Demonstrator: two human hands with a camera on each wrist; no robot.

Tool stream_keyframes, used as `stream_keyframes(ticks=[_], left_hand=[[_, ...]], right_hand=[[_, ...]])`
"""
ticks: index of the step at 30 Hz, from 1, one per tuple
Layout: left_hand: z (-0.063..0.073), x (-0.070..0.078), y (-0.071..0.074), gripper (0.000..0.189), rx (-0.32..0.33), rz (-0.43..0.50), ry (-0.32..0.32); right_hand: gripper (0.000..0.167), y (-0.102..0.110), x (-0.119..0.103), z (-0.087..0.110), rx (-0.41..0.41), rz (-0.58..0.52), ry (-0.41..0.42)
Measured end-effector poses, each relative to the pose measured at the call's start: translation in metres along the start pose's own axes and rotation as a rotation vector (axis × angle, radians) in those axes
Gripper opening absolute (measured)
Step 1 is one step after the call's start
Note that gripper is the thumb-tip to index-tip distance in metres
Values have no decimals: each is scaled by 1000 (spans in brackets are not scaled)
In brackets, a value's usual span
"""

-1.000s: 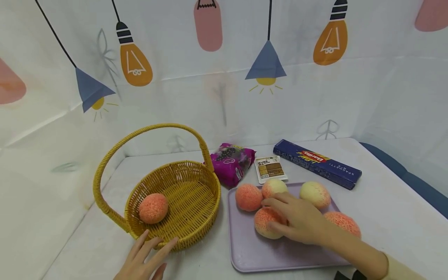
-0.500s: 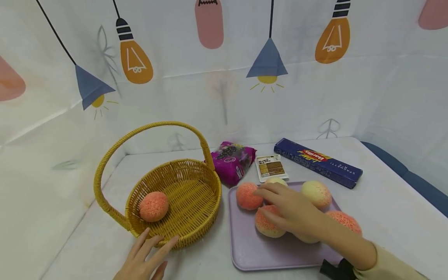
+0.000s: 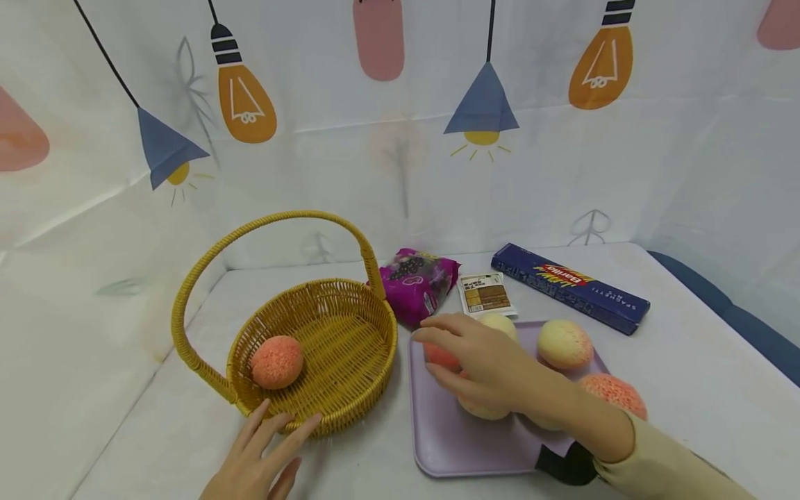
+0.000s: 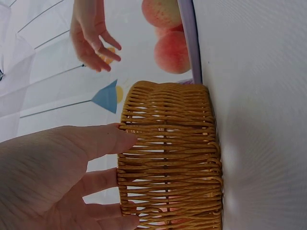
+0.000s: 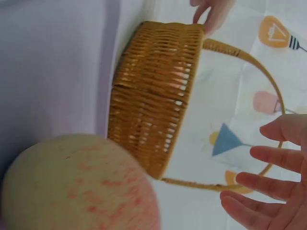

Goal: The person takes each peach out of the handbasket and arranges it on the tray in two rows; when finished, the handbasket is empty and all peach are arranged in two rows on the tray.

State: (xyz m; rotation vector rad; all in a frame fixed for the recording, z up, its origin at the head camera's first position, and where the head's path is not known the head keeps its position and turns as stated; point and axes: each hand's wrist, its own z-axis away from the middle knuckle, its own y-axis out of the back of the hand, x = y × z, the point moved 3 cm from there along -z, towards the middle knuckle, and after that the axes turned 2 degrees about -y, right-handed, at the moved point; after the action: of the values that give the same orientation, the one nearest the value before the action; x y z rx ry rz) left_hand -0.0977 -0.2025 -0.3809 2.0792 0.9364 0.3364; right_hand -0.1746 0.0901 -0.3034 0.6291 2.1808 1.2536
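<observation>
My left hand (image 3: 256,458) has its fingertips on the near rim of a yellow wicker basket (image 3: 344,354); its fingers are spread. One pink peach (image 3: 277,362) sits inside the basket, on the left. Over a lilac tray (image 3: 446,451) hovers my right hand (image 3: 494,364), fingers spread and nothing between them. It partly covers a red peach (image 3: 440,356) and a front peach (image 3: 484,408). A pale peach (image 3: 500,325) shows behind it. In the right wrist view, the right hand (image 5: 278,177) stands apart from a large pale peach (image 5: 81,187).
More peaches (image 3: 564,344) lie on the tray's right side. Behind the tray are a purple packet (image 3: 419,286), a small white-and-brown sachet (image 3: 486,295) and a blue spaghetti box (image 3: 569,288). The basket's tall handle (image 3: 275,221) arches over it.
My right hand has moved left across the tray, from the front peach to above the red peach at the left. The left hand stays at the basket rim. The view has tilted slightly.
</observation>
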Motion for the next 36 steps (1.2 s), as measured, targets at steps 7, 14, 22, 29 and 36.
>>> stream_keyframes(ticks=[7,14,22,29,36], left_hand=[[-1,2,2,49,-47,-16,50],[-2,2,3,51,-65,-25,39],[-2,3,4,54,-66,-13,-26],[-3,4,4,54,-72,-13,-30],[-2,4,5,55,-69,-8,-27]], right_hand=[[35,1,-15,-16,-34,-23,50],[33,-5,-29,-32,-25,-28,110],[30,-27,-40,-48,-100,-28,151],[32,-45,-49,-66,-194,-19,187],[34,-59,-55,-89,-237,5,194]])
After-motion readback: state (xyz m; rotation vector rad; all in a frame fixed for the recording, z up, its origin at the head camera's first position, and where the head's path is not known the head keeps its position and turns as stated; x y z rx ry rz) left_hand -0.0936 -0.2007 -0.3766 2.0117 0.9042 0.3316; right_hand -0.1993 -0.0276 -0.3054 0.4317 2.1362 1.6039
